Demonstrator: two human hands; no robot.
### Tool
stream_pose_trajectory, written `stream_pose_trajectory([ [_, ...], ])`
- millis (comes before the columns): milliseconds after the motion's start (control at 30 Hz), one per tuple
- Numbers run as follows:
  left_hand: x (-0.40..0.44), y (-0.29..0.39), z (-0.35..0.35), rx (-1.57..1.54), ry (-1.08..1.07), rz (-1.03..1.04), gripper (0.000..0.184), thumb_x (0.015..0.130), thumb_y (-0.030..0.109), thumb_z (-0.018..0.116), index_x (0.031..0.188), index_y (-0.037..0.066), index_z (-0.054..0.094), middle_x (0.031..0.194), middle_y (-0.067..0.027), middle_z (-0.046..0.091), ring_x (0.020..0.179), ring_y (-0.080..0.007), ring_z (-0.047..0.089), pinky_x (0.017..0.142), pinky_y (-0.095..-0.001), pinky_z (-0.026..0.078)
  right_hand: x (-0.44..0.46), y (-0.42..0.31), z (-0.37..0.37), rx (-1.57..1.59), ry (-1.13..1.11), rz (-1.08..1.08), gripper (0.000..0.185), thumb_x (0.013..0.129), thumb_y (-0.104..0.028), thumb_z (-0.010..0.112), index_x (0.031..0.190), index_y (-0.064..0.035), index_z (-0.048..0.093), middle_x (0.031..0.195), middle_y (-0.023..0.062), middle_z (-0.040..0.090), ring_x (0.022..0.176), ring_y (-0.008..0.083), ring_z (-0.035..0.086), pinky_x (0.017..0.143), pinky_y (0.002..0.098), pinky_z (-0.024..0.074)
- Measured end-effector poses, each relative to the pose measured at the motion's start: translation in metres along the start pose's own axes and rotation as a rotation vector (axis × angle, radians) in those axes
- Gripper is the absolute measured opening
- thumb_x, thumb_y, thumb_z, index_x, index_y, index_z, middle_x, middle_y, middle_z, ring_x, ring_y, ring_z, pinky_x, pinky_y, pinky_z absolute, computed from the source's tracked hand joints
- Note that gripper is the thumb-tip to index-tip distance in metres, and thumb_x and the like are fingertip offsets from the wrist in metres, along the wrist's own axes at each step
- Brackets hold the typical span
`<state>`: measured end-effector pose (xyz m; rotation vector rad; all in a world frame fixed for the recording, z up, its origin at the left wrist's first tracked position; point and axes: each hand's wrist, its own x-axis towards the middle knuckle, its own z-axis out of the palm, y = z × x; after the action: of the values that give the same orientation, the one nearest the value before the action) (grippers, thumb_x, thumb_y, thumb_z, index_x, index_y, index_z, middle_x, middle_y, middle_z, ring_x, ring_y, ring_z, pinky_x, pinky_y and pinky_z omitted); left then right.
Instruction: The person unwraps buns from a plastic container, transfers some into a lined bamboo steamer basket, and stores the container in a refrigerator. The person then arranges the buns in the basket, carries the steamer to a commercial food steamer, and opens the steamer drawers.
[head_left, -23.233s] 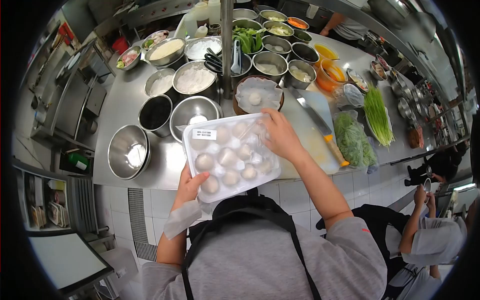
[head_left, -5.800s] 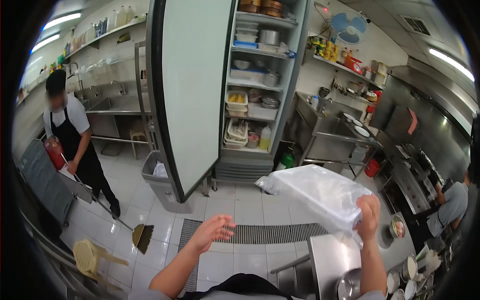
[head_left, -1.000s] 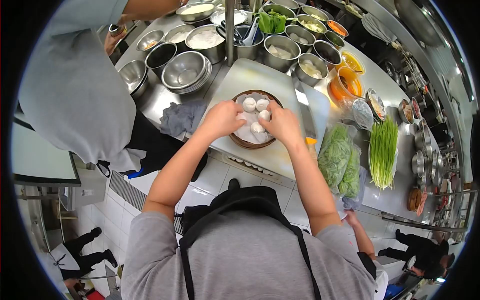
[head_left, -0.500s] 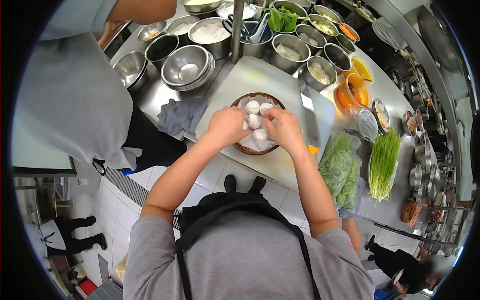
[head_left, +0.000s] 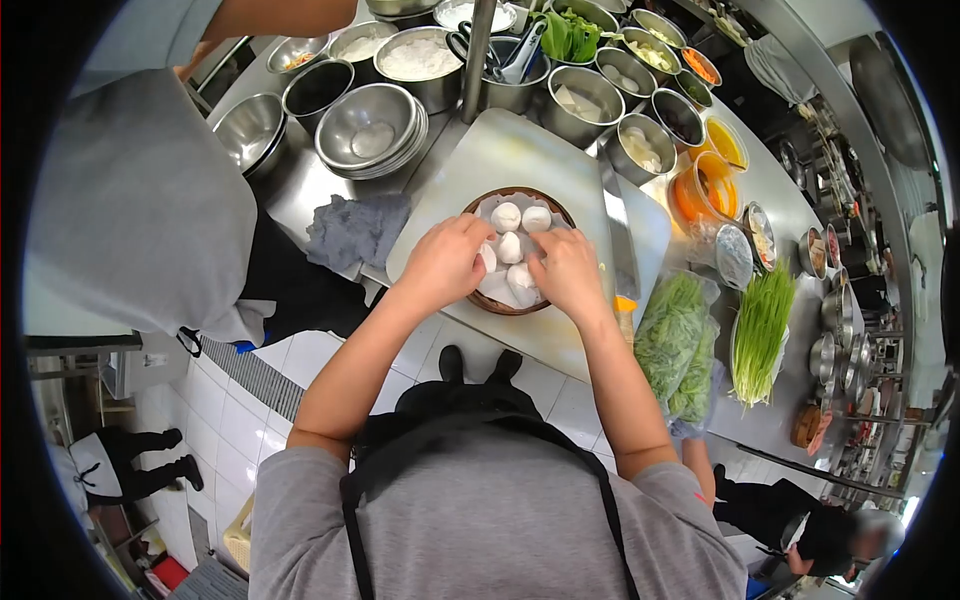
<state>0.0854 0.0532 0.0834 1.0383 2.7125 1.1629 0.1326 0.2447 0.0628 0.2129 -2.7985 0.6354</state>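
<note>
A round bamboo steamer [head_left: 503,306] lined with white paper sits on the white cutting board [head_left: 488,150]. Several round white buns [head_left: 509,247] lie in it. My left hand [head_left: 445,262] reaches over the steamer's left rim, its fingertips closed against a bun [head_left: 487,257] at that side. Over the right rim, my right hand [head_left: 570,268] has curled fingers, with the thumb close beside the lower bun [head_left: 520,279]. Whatever lies beneath those right fingers is hidden. A knife [head_left: 620,235] rests on the board to the right of the steamer.
Stacked steel bowls [head_left: 368,130] and a grey cloth [head_left: 357,230] are at the left. Ingredient pots [head_left: 582,105] line the back. Bagged greens [head_left: 677,340] and green stalks [head_left: 762,335] lie at the right. Another person [head_left: 150,190] stands close on the left.
My right hand has lowered slightly, from beside the upper right bun to beside the lower bun. That upper right bun now shows more fully. My left hand stays at the left rim.
</note>
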Motion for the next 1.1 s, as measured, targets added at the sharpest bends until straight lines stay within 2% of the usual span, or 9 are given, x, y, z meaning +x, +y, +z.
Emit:
stream_pose_trajectory([
  [100, 0.000, 0.002, -0.008, 0.094, 0.060, 0.100, 0.022, 0.067, 0.004, 0.060, 0.089, 0.003, 0.061, 0.089, -0.0112, 0.057, 0.085, -0.0293, 0.056, 0.073, -0.0377, 0.046, 0.002, -0.011, -0.008, 0.054, -0.027, 0.072, 0.027, 0.067, -0.019, 0.069, 0.090, -0.0057, 0.062, 0.079, 0.0108, 0.063, 0.077, 0.0289, 0.057, 0.071, 0.0397, 0.0428],
  [167, 0.000, 0.006, -0.014, 0.038, -0.062, 0.090, 0.020, 0.069, 0.004, 0.060, 0.089, 0.005, 0.062, 0.089, -0.0101, 0.058, 0.085, -0.0291, 0.056, 0.073, -0.0383, 0.046, 0.002, -0.020, -0.003, 0.139, -0.088, 0.137, 0.029, 0.068, -0.023, 0.068, 0.092, -0.0077, 0.062, 0.084, 0.0099, 0.063, 0.082, 0.0273, 0.057, 0.071, 0.0399, 0.0421],
  [267, 0.002, -0.003, -0.004, 0.114, -0.076, 0.126, 0.021, 0.071, 0.005, 0.061, 0.092, 0.006, 0.064, 0.087, -0.0096, 0.058, 0.084, -0.0287, 0.056, 0.073, -0.0381, 0.046, 0.004, -0.025, 0.004, -0.014, -0.018, 0.084, 0.033, 0.068, -0.023, 0.069, 0.096, -0.0084, 0.061, 0.088, 0.0102, 0.063, 0.084, 0.0278, 0.057, 0.072, 0.0409, 0.0422],
  [367, 0.004, -0.019, -0.007, 0.120, -0.045, 0.136, 0.020, 0.073, 0.007, 0.061, 0.093, 0.007, 0.065, 0.085, -0.0090, 0.058, 0.083, -0.0279, 0.056, 0.073, -0.0374, 0.046, 0.004, -0.019, 0.008, 0.012, 0.044, 0.091, 0.036, 0.067, -0.022, 0.069, 0.099, -0.0080, 0.060, 0.089, 0.0115, 0.063, 0.084, 0.0296, 0.057, 0.075, 0.0408, 0.0420],
  [500, 0.007, -0.022, -0.013, 0.032, -0.004, 0.108, 0.021, 0.073, 0.009, 0.063, 0.094, 0.007, 0.066, 0.082, -0.0084, 0.058, 0.084, -0.0270, 0.056, 0.073, -0.0371, 0.046, 0.002, -0.008, -0.001, 0.179, -0.098, 0.199, 0.038, 0.067, -0.018, 0.067, 0.103, -0.0068, 0.059, 0.091, 0.0124, 0.064, 0.085, 0.0308, 0.057, 0.077, 0.0415, 0.0424],
  [600, 0.010, -0.016, -0.018, -0.020, -0.052, -0.036, 0.022, 0.073, 0.011, 0.064, 0.095, 0.007, 0.065, 0.086, -0.0090, 0.058, 0.085, -0.0273, 0.056, 0.073, -0.0378, 0.046, 0.000, -0.010, -0.004, 0.191, -0.069, 0.188, 0.037, 0.067, -0.015, 0.065, 0.103, -0.0065, 0.059, 0.091, 0.0125, 0.064, 0.086, 0.0310, 0.057, 0.078, 0.0419, 0.0425],
  [733, 0.007, -0.009, -0.009, 0.180, -0.050, 0.040, 0.023, 0.068, 0.013, 0.069, 0.090, 0.007, 0.064, 0.094, -0.0095, 0.056, 0.091, -0.0272, 0.054, 0.077, -0.0374, 0.045, 0.000, -0.007, 0.000, 0.380, -0.057, 0.240, 0.033, 0.068, -0.012, 0.065, 0.101, -0.0069, 0.059, 0.089, 0.0102, 0.064, 0.086, 0.0299, 0.056, 0.078, 0.0407, 0.0411],
  [833, -0.003, -0.003, 0.001, 0.201, -0.052, 0.107, 0.024, 0.065, 0.015, 0.072, 0.086, 0.007, 0.063, 0.097, -0.0097, 0.057, 0.093, -0.0268, 0.053, 0.081, -0.0379, 0.042, -0.002, -0.008, -0.008, 0.051, -0.015, 0.199, 0.030, 0.069, -0.013, 0.067, 0.097, -0.0077, 0.060, 0.087, 0.0082, 0.064, 0.084, 0.0280, 0.057, 0.075, 0.0390, 0.0406],
  [1100, -0.003, 0.006, -0.001, 0.254, -0.178, 0.008, 0.031, 0.062, 0.020, 0.074, 0.087, 0.007, 0.061, 0.082, -0.0084, 0.061, 0.088, -0.0248, 0.053, 0.077, -0.0370, 0.038, 0.006, -0.023, -0.003, 0.077, 0.024, 0.060, 0.030, 0.067, -0.017, 0.071, 0.093, -0.0049, 0.062, 0.075, 0.0099, 0.063, 0.070, 0.0301, 0.058, 0.065, 0.0380, 0.0457],
])
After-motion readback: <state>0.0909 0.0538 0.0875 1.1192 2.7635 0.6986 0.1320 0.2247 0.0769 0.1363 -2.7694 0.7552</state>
